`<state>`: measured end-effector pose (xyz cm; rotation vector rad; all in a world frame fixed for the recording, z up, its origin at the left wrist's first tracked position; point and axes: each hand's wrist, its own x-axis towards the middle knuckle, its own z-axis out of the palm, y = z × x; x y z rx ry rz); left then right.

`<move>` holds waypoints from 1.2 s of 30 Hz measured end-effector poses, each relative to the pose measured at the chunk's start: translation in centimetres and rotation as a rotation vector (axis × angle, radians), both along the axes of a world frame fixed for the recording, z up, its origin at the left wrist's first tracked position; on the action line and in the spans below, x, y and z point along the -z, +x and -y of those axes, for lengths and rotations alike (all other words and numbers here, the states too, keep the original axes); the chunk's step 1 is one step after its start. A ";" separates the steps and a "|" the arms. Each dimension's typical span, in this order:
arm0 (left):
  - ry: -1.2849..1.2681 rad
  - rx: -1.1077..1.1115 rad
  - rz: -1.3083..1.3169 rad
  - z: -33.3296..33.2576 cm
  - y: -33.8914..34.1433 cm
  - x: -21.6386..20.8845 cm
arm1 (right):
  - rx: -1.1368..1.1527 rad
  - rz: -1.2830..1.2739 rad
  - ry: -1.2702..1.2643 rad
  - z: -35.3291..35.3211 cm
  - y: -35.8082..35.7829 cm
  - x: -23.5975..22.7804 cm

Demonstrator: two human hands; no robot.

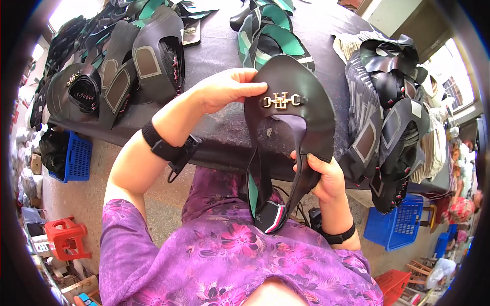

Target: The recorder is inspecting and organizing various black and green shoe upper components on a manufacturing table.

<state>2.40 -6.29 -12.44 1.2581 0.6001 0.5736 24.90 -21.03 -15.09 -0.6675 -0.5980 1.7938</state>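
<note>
Held up in front of me is a black shoe upper point(301, 74) with a gold metal ornament across its front. Its open heel end hangs down near my lap and carries a striped red, white and dark tab point(271, 217); some green lining shows inside. My left hand point(229, 91) pinches the upper's left edge, thumb on the outer face. Lower down on the right side, my right hand point(325, 178) grips the upper, its thumb on the front and fingers partly hidden behind. Just beyond lie loose uppers with green lining point(279, 41) on the dark table point(214, 66).
Stacked black uppers point(158, 51) crowd the table's left side, and more stacks point(365, 122) stand on the right. Blue crates point(79, 155) point(395, 222) sit on the floor at both sides. A red stool point(66, 237) stands at lower left.
</note>
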 end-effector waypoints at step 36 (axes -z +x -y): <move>1.484 0.299 -0.701 6.8 2.4 -2.4 | 0.172 1.659 1.303 -0.3 1.1 -5.5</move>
